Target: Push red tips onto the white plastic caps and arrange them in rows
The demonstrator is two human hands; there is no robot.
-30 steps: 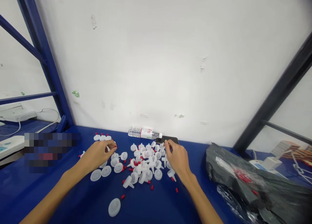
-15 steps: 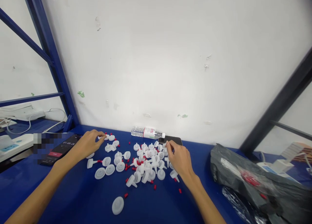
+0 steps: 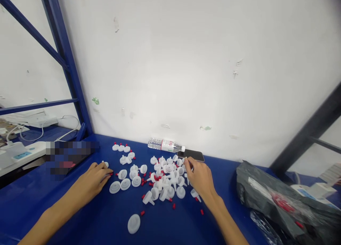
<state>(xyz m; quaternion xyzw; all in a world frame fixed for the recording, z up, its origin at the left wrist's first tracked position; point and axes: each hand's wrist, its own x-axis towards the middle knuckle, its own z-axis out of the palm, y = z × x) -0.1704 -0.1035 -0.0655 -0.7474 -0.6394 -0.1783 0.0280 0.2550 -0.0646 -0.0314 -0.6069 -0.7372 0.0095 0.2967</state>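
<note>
My left hand [image 3: 96,178] rests low at the left of the parts, its fingers curled over a white nozzle cap whose red tip [image 3: 111,174] pokes out beside the fingertips. The rest of that cap is hidden. Another white cap [image 3: 106,164] shows just past the knuckles. My right hand [image 3: 199,174] is at the right edge of the heap of white nozzle caps [image 3: 170,177], thumb and forefinger pinched together; what they hold is too small to make out. Small red tips [image 3: 174,206] lie scattered around the heap. Three red-tipped caps [image 3: 120,148] stand in a row farther back.
A clear water bottle [image 3: 166,145] lies along the wall, beside a dark phone [image 3: 195,155]. A grey plastic bag [image 3: 266,198] sits on the right. Left are a blurred-out dark object [image 3: 71,158] and a white power strip [image 3: 25,154]. One flat white cap [image 3: 133,223] lies in front.
My left hand has come from the row of caps at the back toward me, down onto a nearer nozzle cap. My right hand stays pinched by the heap. The view has shifted slightly.
</note>
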